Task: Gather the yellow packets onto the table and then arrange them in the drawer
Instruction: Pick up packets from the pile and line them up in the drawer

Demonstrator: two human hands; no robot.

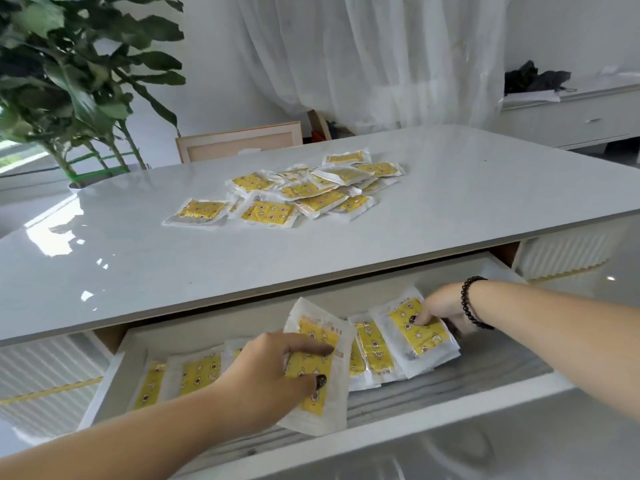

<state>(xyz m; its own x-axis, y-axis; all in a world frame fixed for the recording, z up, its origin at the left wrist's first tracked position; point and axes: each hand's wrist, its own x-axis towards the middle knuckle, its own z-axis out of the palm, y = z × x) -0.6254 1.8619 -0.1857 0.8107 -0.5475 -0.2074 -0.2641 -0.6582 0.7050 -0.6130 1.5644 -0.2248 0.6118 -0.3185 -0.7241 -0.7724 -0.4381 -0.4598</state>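
At far left, a leafy potted plant (pixel 69 64) behind the glossy white table (pixel 138 265). Below the tabletop, an open white drawer (pixel 467 389), its left part lined with a row of yellow packets (pixel 197 374) lying flat and overlapping. Next along, the left hand (pixel 273 372), reaching into the drawer from the lower left, fingers and thumb curled round a single upright-tilted packet (pixel 313 367), index finger across its face and thumb with a dark nail pressed lower down. Up on the tabletop, above the middle of the drawer, a loose heap of packets (pixel 294 192), overlapping at mixed angles. Behind the table, the top of a pale wooden chair back (pixel 239 140) and sheer white curtains (pixel 381 57). Back in the drawer, right of the held packet, a slanted stack of packets (pixel 412 334) leaning against one another. On that stack, the right hand (pixel 441 311), wearing a dark beaded bracelet (pixel 472 303), thumb on the top packet's yellow face and fingers curled behind the stack's edge, gripping it. At far right, a white sideboard (pixel 571 119) with dark items on top.
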